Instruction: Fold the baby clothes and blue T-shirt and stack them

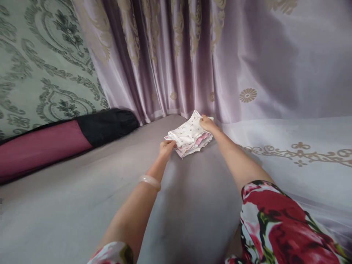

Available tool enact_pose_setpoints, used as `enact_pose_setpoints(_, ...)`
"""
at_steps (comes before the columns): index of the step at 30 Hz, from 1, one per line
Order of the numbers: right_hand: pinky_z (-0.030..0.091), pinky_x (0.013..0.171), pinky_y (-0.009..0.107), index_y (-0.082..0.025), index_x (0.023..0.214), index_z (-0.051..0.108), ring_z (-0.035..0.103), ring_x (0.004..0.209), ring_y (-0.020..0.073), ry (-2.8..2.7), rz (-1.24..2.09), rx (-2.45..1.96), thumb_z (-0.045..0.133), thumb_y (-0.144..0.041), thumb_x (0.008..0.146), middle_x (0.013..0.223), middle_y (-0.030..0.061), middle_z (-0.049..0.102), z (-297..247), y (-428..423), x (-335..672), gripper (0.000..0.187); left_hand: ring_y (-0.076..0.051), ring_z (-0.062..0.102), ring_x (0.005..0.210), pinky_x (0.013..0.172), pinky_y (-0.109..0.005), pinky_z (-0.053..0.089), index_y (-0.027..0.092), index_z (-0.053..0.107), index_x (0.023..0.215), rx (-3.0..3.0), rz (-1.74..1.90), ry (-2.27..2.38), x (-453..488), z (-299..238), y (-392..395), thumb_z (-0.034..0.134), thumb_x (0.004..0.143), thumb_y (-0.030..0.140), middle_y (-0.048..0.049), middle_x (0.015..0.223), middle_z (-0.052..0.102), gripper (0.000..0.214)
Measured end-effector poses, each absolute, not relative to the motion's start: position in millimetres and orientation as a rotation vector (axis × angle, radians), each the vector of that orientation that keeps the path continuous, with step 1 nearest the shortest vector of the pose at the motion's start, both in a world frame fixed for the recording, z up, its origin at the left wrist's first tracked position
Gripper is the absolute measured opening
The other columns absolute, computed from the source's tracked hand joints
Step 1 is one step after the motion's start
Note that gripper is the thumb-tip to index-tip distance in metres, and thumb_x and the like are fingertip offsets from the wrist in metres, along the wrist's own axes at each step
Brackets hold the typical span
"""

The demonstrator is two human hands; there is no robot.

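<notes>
Head view: your left hand (166,147) and right hand (208,124) grip opposite edges of a white printed cloth (187,130), which tops a pile of folded fabric (202,140) on a grey surface (198,205). Mauve curtains (187,73) hang just behind; a long pink-and-black bundle (44,145) lies left, along the green patterned wall (63,66), and pale fabric with gold scrollwork (302,132) spreads right.

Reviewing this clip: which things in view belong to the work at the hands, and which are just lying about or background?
In use:
- stack of cloths
- white printed cloth on top
- left hand and right hand, both on the stack
- grey surface underneath

Not in use:
- pink-and-black long bundle
- curtain
- patterned wall
</notes>
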State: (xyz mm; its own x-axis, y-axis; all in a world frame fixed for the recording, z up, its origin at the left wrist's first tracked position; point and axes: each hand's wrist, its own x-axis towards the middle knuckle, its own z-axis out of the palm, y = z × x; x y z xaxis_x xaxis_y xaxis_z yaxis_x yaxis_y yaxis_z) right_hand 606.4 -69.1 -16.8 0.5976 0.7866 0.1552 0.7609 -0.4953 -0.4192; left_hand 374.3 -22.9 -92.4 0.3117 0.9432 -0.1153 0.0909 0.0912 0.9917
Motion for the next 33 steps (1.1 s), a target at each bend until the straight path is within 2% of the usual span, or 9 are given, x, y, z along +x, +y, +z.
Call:
enact_pose_setpoints(3, 0.043, 0.099, 0.037, -0.010, 0.130, 0.052, 0.057, 0.122, 0.0290, -1.210, 0.097, -2.411, 0.031, -0.025, 0.096, 0.129, 0.0203, 0.062, -23.7, -65.4, 607.4, 0.043, -0.015, 0.059, 0.063, 0.064, -0.025, 0.044, 0.014, 0.068, 0.071, 1.409, 0.850, 1.095, 346.5, -104.6, -21.1, 0.063, 0.070, 0.022, -0.0042, 0.064, 0.067, 0.010)
enact_pose_setpoints(7, 0.043, 0.098, 0.039, -0.008, 0.129, 0.052, 0.057, 0.122, 0.0307, -1.157, 0.115, -2.454, 0.030, -0.027, 0.096, 0.128, 0.0233, 0.062, -30.4, -58.4, 604.9, 0.044, -0.021, 0.067, 0.082, 0.077, -0.030, 0.048, 0.018, 0.071, 0.090, 1.843, 0.802, 1.275, 297.9, -123.1, -14.1, 0.055, 0.079, 0.026, -0.0072, 0.079, 0.073, 0.021)
enact_pose_setpoints(10, 0.043, 0.099, 0.039, -0.007, 0.129, 0.052, 0.057, 0.122, 0.0310, -1.117, 0.128, -2.484, 0.030, -0.030, 0.096, 0.128, 0.0242, 0.061, -33.9, -53.3, 600.9, 0.046, -0.023, 0.067, 0.090, 0.082, -0.032, 0.048, 0.019, 0.071, 0.099, 2.084, 0.725, 1.414, 259.6, -134.0, -11.9, 0.049, 0.085, 0.025, -0.0094, 0.091, 0.073, 0.026)
enact_pose_setpoints(15, 0.042, 0.101, 0.043, -0.006, 0.135, 0.046, 0.056, 0.124, 0.0319, -1.076, 0.135, -2.506, 0.031, -0.032, 0.097, 0.129, 0.0255, 0.060, -37.9, -48.5, 592.3, 0.049, -0.025, 0.062, 0.098, 0.089, -0.036, 0.047, 0.016, 0.068, 0.105, 2.423, 0.655, 1.508, 210.3, -147.0, -14.8, 0.045, 0.090, 0.027, -0.0125, 0.098, 0.068, 0.030)
enact_pose_setpoints(18, 0.040, 0.102, 0.049, -0.006, 0.136, 0.044, 0.055, 0.124, 0.0343, -1.084, 0.139, -2.508, 0.030, -0.031, 0.097, 0.130, 0.0258, 0.059, -38.8, -45.4, 587.8, 0.049, -0.026, 0.060, 0.099, 0.091, -0.037, 0.047, 0.017, 0.067, 0.107, 2.529, 0.661, 1.520, 198.0, -150.7, -17.5, 0.041, 0.093, 0.029, -0.0128, 0.099, 0.066, 0.032)
enact_pose_setpoints(22, 0.033, 0.106, 0.057, -0.010, 0.132, 0.051, 0.050, 0.128, 0.0352, -1.131, 0.135, -2.506, 0.025, -0.033, 0.098, 0.135, 0.0233, 0.056, -38.8, -38.0, 589.4, 0.049, -0.025, 0.059, 0.098, 0.093, -0.036, 0.046, 0.018, 0.065, 0.108, 2.615, 0.647, 1.527, 197.6, -152.3, -19.8, 0.037, 0.094, 0.026, -0.0125, 0.101, 0.065, 0.033)
enact_pose_setpoints(25, 0.022, 0.111, 0.061, -0.015, 0.131, 0.055, 0.039, 0.137, 0.0339, -1.190, 0.124, -2.503, 0.020, -0.035, 0.100, 0.144, 0.0184, 0.050, -41.0, -32.1, 598.5, 0.051, -0.025, 0.059, 0.098, 0.093, -0.036, 0.045, 0.017, 0.064, 0.108, 2.644, 0.636, 1.544, 200.1, -153.0, -20.5, 0.036, 0.094, 0.025, -0.0126, 0.101, 0.064, 0.032)
enact_pose_setpoints(28, 0.014, 0.113, 0.065, -0.018, 0.136, 0.053, 0.027, 0.144, 0.0336, -1.209, 0.138, -2.530, 0.016, -0.037, 0.100, 0.152, 0.0145, 0.041, -47.5, -28.8, 610.0, 0.054, -0.025, 0.058, 0.097, 0.093, -0.036, 0.044, 0.018, 0.063, 0.108, 2.665, 0.625, 1.546, 200.7, -152.9, -21.2, 0.036, 0.094, 0.025, -0.0124, 0.100, 0.064, 0.031)
enact_pose_setpoints(33, 0.013, 0.114, 0.063, -0.021, 0.141, 0.049, 0.029, 0.143, 0.0335, -1.198, 0.175, -2.582, 0.014, -0.039, 0.100, 0.153, 0.0129, 0.039, -62.9, -28.6, 619.9, 0.057, -0.025, 0.057, 0.098, 0.093, -0.036, 0.044, 0.018, 0.062, 0.108, 2.659, 0.609, 1.557, 200.1, -151.9, -22.5, 0.037, 0.094, 0.024, -0.0117, 0.102, 0.063, 0.030)
